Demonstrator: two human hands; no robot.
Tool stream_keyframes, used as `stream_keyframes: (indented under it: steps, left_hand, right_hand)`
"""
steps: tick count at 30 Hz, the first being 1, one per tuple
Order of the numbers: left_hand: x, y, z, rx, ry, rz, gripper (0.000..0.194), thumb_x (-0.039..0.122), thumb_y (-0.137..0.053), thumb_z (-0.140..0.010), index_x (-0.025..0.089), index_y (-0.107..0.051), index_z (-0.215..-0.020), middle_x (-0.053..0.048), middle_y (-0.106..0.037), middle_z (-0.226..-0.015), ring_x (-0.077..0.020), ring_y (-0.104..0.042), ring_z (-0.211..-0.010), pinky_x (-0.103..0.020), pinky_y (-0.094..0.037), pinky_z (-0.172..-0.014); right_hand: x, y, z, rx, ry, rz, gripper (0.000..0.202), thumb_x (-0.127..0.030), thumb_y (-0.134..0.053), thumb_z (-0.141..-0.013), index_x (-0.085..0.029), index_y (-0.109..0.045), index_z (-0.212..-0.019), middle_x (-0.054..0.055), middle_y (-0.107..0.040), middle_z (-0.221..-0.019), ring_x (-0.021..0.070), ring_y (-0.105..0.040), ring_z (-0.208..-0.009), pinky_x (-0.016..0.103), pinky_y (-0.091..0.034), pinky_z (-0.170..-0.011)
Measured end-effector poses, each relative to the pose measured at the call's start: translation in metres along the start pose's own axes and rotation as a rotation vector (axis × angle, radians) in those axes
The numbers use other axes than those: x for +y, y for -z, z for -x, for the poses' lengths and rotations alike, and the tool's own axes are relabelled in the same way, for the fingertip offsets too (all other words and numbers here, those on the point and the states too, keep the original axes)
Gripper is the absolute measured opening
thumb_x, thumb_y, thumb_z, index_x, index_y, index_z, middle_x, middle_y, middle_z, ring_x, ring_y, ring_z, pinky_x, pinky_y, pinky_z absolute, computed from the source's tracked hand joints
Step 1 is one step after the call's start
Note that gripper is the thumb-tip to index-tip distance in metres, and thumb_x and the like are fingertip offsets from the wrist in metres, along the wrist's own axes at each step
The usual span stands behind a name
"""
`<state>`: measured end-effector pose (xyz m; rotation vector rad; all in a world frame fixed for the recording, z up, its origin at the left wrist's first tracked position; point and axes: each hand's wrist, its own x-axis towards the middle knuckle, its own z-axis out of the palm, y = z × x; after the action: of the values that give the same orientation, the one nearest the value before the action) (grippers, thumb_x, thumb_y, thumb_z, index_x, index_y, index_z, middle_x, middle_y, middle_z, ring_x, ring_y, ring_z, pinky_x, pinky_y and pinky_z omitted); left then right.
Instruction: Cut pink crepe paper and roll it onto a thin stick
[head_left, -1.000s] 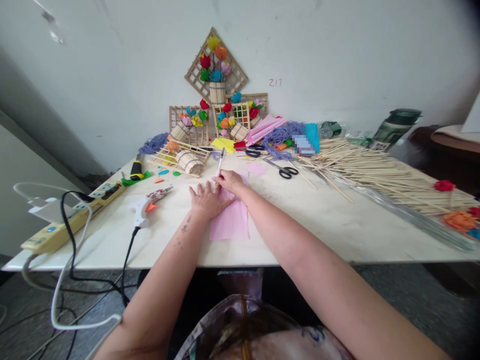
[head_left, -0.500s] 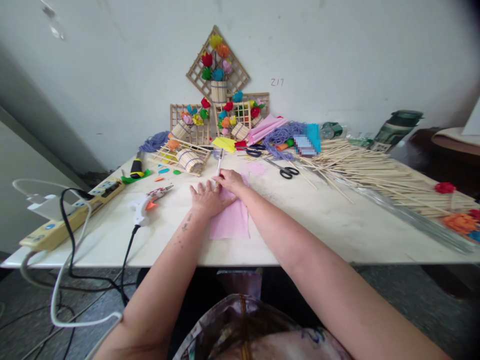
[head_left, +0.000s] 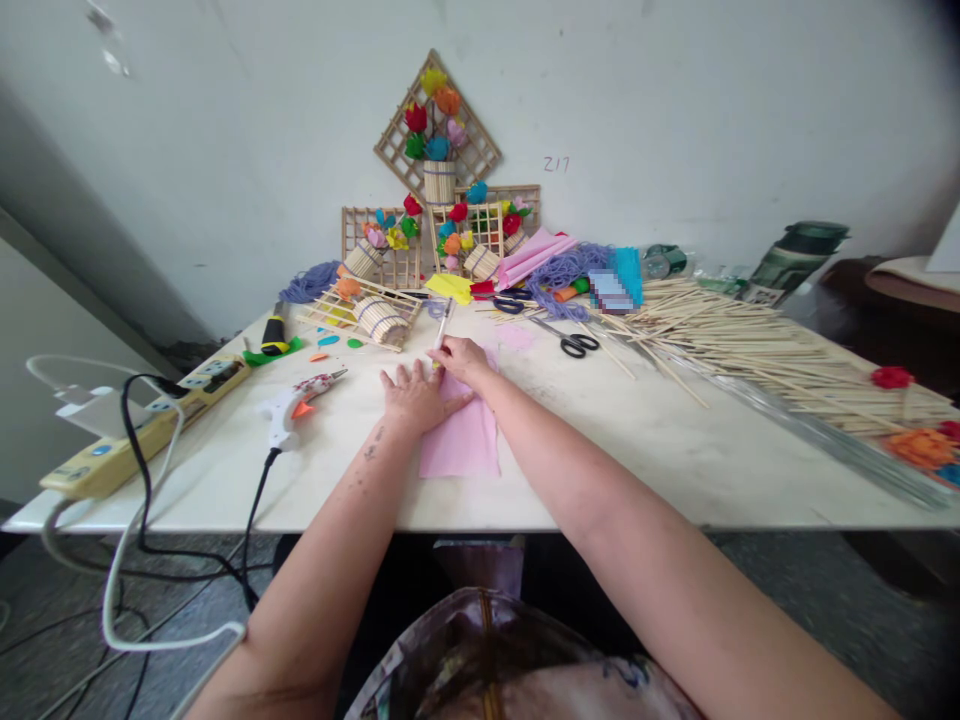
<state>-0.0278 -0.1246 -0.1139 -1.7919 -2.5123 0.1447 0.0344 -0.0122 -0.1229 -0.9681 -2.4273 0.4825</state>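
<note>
A sheet of pink crepe paper [head_left: 465, 445] lies flat on the white table in front of me. My left hand [head_left: 414, 398] rests on its left edge, fingers spread and thumb stretched across the paper. Close beside it, my right hand [head_left: 461, 358] is closed around a slim white pen [head_left: 442, 328], whose upper end points away from me. The pen's lower tip is by my left fingertips, near the paper's upper left edge. My right fingers partly hide the pen and the top of the paper.
To the left are a hot glue gun [head_left: 285, 415] and a yellow power strip [head_left: 105, 455] with cables. Black scissors [head_left: 576, 343] lie to the right, before many thin wooden sticks [head_left: 720, 330]. Stick lattices with colourful paper flowers [head_left: 436, 148] stand at the back wall.
The pen's upper end has shifted slightly to the right in my right hand. My left hand stays in place on the pink paper.
</note>
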Motion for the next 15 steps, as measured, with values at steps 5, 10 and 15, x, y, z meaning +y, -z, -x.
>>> stream_keyframes:
  steps: [5, 10, 15]
  left_hand:
    - [0.0004, 0.0007, 0.0005, 0.005, -0.002, 0.013, 0.089, 0.076, -0.014, -0.071, 0.021, -0.023, -0.140, -0.014, -0.023, -0.145, -0.0413, -0.020, -0.129, -0.064, -0.010, -0.098]
    - [-0.0004, -0.0001, -0.0007, -0.004, -0.003, 0.027, 0.092, 0.079, -0.012, -0.068, 0.022, -0.023, -0.140, -0.013, -0.023, -0.146, -0.0412, -0.019, -0.129, -0.064, -0.010, -0.098]
    - [-0.0003, 0.0011, -0.0003, -0.007, 0.000, 0.033, 0.092, 0.080, -0.013, -0.067, 0.024, -0.026, -0.139, -0.013, -0.023, -0.146, -0.0412, -0.019, -0.129, -0.064, -0.010, -0.098]
  right_hand:
    - [0.0004, -0.0015, -0.0005, 0.006, 0.002, 0.013, 0.031, -0.046, -0.046, -0.083, -0.022, -0.065, -0.091, 0.003, -0.069, -0.086, 0.0148, -0.061, -0.079, 0.022, -0.038, -0.063]
    - [0.0014, -0.0025, -0.0019, 0.019, -0.010, 0.028, 0.031, -0.044, -0.045, -0.083, -0.022, -0.065, -0.093, 0.005, -0.069, -0.090, 0.0154, -0.061, -0.082, 0.022, -0.039, -0.066]
    - [0.0017, -0.0018, -0.0022, 0.022, -0.020, 0.011, 0.031, -0.043, -0.046, -0.084, -0.022, -0.064, -0.097, 0.005, -0.069, -0.092, 0.0148, -0.061, -0.083, 0.022, -0.039, -0.066]
